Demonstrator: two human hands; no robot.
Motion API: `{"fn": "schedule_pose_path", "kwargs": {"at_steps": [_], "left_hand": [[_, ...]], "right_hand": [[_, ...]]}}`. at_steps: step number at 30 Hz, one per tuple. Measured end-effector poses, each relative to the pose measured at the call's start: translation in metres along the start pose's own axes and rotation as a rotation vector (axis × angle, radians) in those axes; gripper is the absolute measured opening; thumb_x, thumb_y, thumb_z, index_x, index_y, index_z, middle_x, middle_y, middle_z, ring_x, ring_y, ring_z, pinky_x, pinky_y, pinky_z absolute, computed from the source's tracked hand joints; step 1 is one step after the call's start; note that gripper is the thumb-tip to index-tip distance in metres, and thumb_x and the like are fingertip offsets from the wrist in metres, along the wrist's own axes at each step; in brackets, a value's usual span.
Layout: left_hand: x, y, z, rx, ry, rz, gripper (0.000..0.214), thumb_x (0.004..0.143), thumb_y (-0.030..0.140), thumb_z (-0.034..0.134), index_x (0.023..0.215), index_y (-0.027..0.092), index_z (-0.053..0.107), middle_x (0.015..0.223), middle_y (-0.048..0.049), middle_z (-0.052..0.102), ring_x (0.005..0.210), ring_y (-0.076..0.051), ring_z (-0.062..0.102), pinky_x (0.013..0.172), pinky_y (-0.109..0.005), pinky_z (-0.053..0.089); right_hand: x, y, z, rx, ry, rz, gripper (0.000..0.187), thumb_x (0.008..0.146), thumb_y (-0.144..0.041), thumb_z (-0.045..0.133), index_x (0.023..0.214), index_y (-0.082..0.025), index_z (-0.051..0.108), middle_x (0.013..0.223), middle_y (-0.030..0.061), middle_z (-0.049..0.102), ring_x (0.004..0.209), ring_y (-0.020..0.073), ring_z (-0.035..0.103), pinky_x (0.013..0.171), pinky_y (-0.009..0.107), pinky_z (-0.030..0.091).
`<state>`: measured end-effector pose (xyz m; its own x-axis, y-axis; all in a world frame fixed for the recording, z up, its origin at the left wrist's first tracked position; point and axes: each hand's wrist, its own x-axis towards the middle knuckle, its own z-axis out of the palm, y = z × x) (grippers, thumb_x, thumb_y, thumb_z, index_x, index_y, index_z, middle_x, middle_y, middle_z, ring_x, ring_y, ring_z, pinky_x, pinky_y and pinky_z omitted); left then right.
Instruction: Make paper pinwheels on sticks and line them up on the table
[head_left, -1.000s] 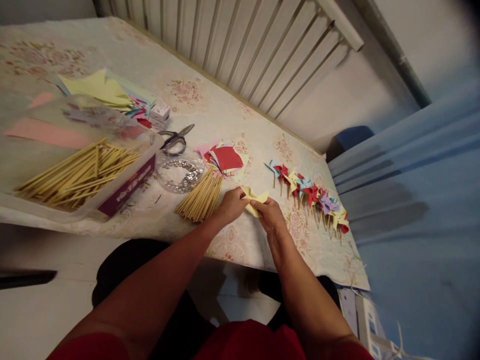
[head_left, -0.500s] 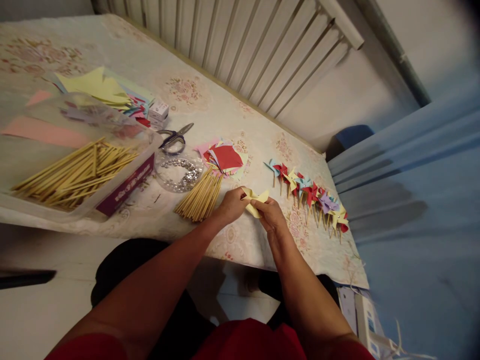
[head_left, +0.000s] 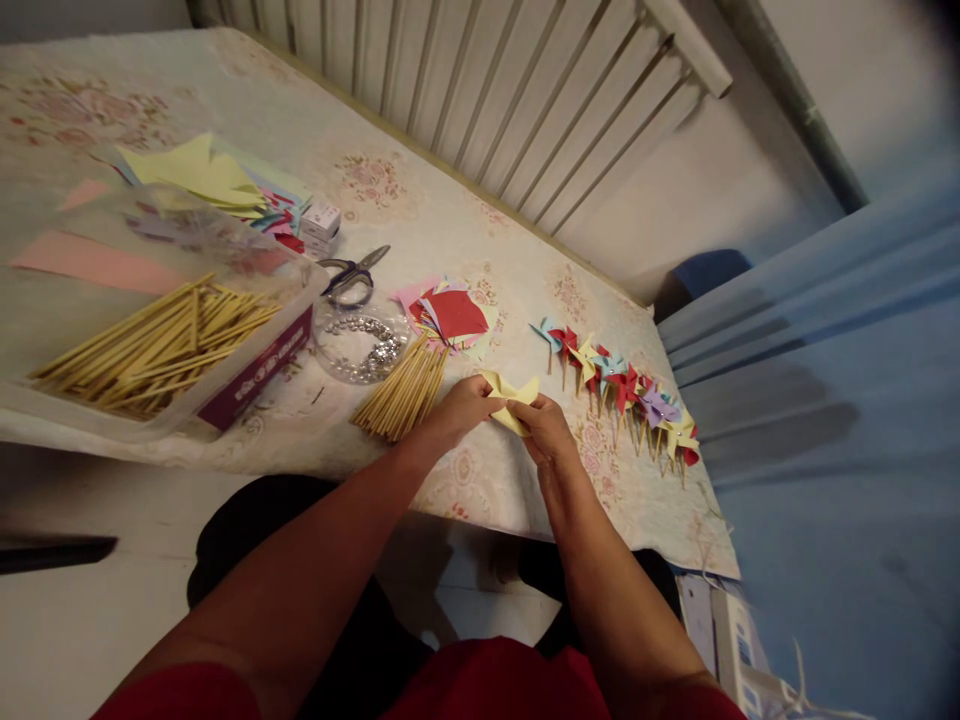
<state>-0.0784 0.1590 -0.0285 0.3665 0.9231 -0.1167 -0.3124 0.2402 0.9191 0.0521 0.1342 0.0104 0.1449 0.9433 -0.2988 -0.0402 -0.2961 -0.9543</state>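
A pale yellow paper pinwheel [head_left: 511, 403], its corners folded inward, is held between both hands above the table's front edge. My left hand [head_left: 469, 402] pinches its left side. From the right, my right hand [head_left: 546, 425] grips it with the thumb near its centre. Whether a pin sits under the fingers I cannot see. Left of my hands lies a bundle of wooden sticks [head_left: 403, 395], and behind it a pile of coloured paper squares [head_left: 456, 315], red on top. Several finished pinwheels [head_left: 621, 390] on sticks lie in a row to the right.
A clear plastic box [head_left: 259, 375] holds many sticks at the left. Near it are a round dish of silvery pins [head_left: 360, 345], scissors [head_left: 354, 277], a small white box [head_left: 321, 222] and yellow paper [head_left: 195, 175]. A blue curtain [head_left: 840, 400] hangs at the right.
The yellow paper has opened out slightly and shows more of its folded blades. Both hands stay in nearly the same place and keep hold of it.
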Motion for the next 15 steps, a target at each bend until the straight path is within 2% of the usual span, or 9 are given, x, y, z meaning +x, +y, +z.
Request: {"fn": "schedule_pose_path", "kwargs": {"at_steps": [4, 8, 11, 15], "left_hand": [[0.003, -0.006, -0.001, -0.062, -0.007, 0.042, 0.025, 0.065, 0.017, 0.063, 0.089, 0.012, 0.064, 0.082, -0.0019, 0.067, 0.076, -0.013, 0.06, 0.068, -0.024, 0.045], [0.003, -0.008, -0.001, -0.079, -0.004, 0.053, 0.025, 0.065, 0.017, 0.063, 0.09, 0.013, 0.065, 0.084, -0.0016, 0.068, 0.077, -0.013, 0.061, 0.071, -0.024, 0.046], [-0.002, 0.002, 0.001, -0.092, -0.021, 0.001, 0.025, 0.066, 0.016, 0.062, 0.09, 0.012, 0.066, 0.083, -0.0016, 0.068, 0.074, -0.012, 0.06, 0.07, -0.024, 0.045], [-0.011, 0.015, 0.007, -0.175, -0.095, -0.053, 0.024, 0.065, 0.015, 0.062, 0.089, 0.012, 0.066, 0.082, -0.0022, 0.067, 0.071, -0.011, 0.057, 0.068, -0.022, 0.042]], "right_hand": [[-0.003, -0.002, 0.003, -0.009, -0.003, -0.012, 0.024, 0.05, -0.024, 0.078, 0.07, -0.016, 0.068, 0.062, -0.0018, 0.068, 0.054, 0.0115, 0.056, 0.055, 0.024, 0.042], [-0.009, -0.002, 0.0, -0.013, -0.039, -0.006, 0.026, 0.054, -0.029, 0.08, 0.073, -0.016, 0.068, 0.062, -0.0006, 0.068, 0.057, 0.0142, 0.058, 0.056, 0.025, 0.042], [-0.01, 0.004, -0.014, 0.05, -0.063, -0.029, 0.03, 0.061, -0.04, 0.079, 0.077, -0.018, 0.068, 0.068, 0.0007, 0.068, 0.061, 0.0147, 0.06, 0.06, 0.026, 0.046], [-0.002, 0.021, -0.037, 0.203, 0.07, -0.097, 0.034, 0.068, -0.052, 0.073, 0.078, -0.02, 0.064, 0.066, -0.0021, 0.064, 0.056, 0.0107, 0.054, 0.056, 0.024, 0.044]]}}
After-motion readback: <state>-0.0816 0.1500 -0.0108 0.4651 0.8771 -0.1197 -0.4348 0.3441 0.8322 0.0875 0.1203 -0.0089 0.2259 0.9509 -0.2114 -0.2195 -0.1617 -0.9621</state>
